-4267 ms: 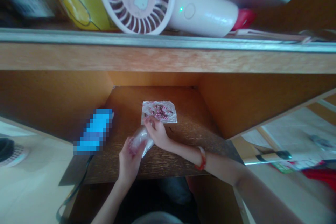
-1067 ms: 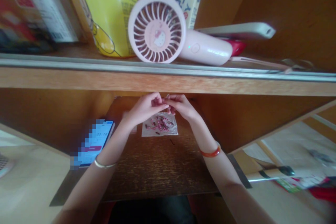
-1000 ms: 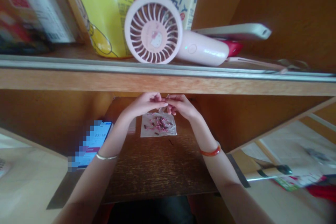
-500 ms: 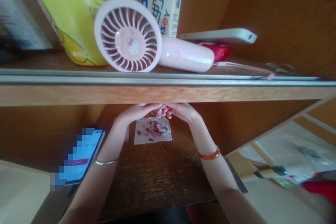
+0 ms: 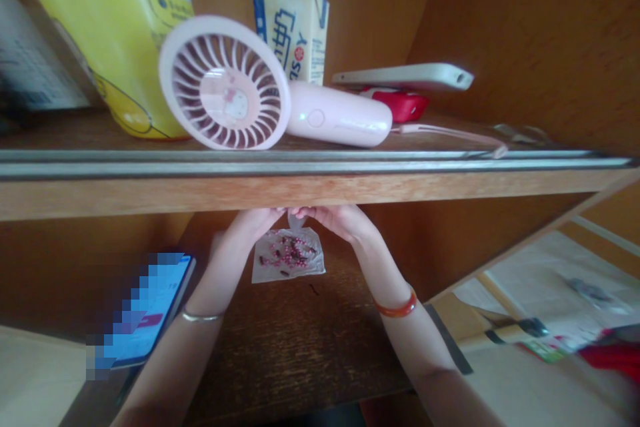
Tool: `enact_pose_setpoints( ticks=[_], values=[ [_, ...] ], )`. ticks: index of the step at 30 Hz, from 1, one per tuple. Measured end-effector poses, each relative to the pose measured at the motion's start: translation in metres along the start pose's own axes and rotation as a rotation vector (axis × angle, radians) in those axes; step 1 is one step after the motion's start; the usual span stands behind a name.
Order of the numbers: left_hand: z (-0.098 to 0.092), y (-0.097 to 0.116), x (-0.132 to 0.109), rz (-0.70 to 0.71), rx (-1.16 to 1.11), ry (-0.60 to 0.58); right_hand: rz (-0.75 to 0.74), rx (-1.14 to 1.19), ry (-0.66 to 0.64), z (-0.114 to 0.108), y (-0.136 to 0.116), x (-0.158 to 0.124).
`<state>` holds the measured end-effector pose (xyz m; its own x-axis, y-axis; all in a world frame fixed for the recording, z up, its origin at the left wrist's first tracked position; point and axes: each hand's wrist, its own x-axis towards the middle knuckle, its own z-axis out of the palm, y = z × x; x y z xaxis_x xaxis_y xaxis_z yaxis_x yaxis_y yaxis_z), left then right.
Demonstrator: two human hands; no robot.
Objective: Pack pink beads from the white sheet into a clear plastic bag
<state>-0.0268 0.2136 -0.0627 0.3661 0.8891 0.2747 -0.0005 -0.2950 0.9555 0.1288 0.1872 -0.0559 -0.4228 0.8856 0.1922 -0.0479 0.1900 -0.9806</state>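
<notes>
My left hand (image 5: 263,219) and my right hand (image 5: 336,219) meet under the shelf edge, which hides part of their fingers. Their fingertips are pinched together around a small clear plastic bag (image 5: 297,221) that hangs between them; its upper end is hidden. Just below the hands, a translucent plastic sheet (image 5: 265,271) lies on the dark wooden desk. Pink beads (image 5: 295,255) and small dark brown pieces (image 5: 285,273) are scattered over it.
Above runs a wooden shelf edge (image 5: 320,192). On the shelf are a pink handheld fan (image 5: 340,113), a drink carton (image 5: 313,33), a yellow container (image 5: 115,33), a white device (image 5: 405,75) and a red item (image 5: 400,105). A lit phone (image 5: 150,320) leans at left.
The view has shifted, so the shelf and fan appear lower. My hands sit further behind the shelf edge, and the clear bag now hangs down between my fingertips.
</notes>
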Motion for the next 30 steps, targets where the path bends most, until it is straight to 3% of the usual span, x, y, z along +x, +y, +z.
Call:
enact_pose_setpoints(
  ticks=[4,7,10,14,23,30],
  values=[
    [-0.015,0.001,-0.003,0.140,0.274,-0.052,-0.002,-0.150,0.117,-0.008,0.015,0.003],
    [-0.022,0.000,-0.010,0.104,0.546,-0.024,-0.062,-0.327,0.248,-0.013,0.024,0.005],
    [-0.020,0.000,-0.014,0.102,0.589,-0.003,-0.155,-0.442,0.227,-0.011,0.026,0.006],
    [-0.016,-0.003,-0.011,0.186,0.569,0.114,-0.207,-0.566,0.284,-0.006,0.028,0.008],
    [-0.026,-0.024,-0.008,0.201,0.639,0.008,-0.014,-0.600,0.125,-0.009,0.036,0.010],
    [-0.028,-0.013,-0.010,0.086,0.621,-0.176,0.062,-0.600,0.022,-0.016,0.036,0.008]
  ],
)
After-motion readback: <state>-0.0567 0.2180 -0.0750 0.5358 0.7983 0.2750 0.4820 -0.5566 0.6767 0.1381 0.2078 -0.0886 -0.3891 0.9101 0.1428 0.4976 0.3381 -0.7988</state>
